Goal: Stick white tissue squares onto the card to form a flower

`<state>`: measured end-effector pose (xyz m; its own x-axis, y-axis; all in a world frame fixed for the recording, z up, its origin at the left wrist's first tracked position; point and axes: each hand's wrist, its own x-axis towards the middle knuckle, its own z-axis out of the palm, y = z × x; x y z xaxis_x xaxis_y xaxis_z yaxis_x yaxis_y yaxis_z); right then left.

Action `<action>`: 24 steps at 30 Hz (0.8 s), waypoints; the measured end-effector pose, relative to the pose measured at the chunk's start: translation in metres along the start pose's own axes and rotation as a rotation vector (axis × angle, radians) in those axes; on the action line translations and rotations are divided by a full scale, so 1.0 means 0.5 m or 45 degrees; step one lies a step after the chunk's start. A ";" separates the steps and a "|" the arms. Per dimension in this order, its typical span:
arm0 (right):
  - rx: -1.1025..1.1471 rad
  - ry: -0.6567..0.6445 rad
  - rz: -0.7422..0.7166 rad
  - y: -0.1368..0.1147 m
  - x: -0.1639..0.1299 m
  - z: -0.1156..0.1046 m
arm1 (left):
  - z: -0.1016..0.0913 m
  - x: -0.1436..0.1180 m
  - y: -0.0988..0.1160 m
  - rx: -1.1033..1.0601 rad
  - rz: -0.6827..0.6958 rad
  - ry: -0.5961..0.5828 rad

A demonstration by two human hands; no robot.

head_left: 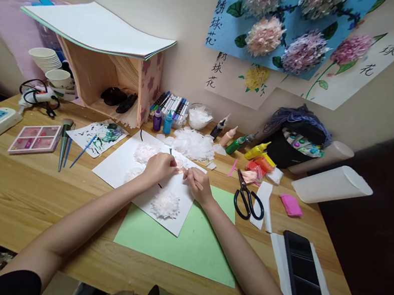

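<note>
Over the far part of a white sheet of paper [145,199], my left hand [160,168] and my right hand [198,184] almost meet. Both have their fingers pinched together. A small pale pink bit shows between the fingertips; I cannot make out what it is or which hand holds it. Fluffy paper flowers sit on the sheet: a pale pink one [145,152] behind my left wrist, a whitish one [133,175] partly hidden by my left forearm, and another [165,205] in front of my hands. Under the sheet lies green paper [178,251].
White tissue pieces [192,142] and a bowl of scraps [200,116] are beyond the hands. Paint bottles [235,145], black-handled scissors [248,197], a pink packet [291,205] and a phone-like black slab [304,274] lie rightward. Brushes [64,144] and a palette box [35,138] are left.
</note>
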<state>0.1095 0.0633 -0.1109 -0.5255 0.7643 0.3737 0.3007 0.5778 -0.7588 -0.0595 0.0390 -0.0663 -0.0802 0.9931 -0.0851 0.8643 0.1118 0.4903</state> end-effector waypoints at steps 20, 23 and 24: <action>0.400 0.412 0.545 0.014 0.051 0.023 | -0.023 0.003 -0.015 0.268 -0.109 -0.164; 0.371 0.411 0.429 0.013 0.036 0.024 | -0.023 0.003 -0.012 0.270 -0.104 -0.170; 0.351 0.409 0.382 0.012 0.032 0.024 | -0.023 0.003 -0.012 0.268 -0.105 -0.173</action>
<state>0.0935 0.0756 -0.1161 -0.1643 0.9591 0.2304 0.1572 0.2561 -0.9538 -0.0703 0.0400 -0.0594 -0.0994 0.9657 -0.2400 0.9430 0.1684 0.2871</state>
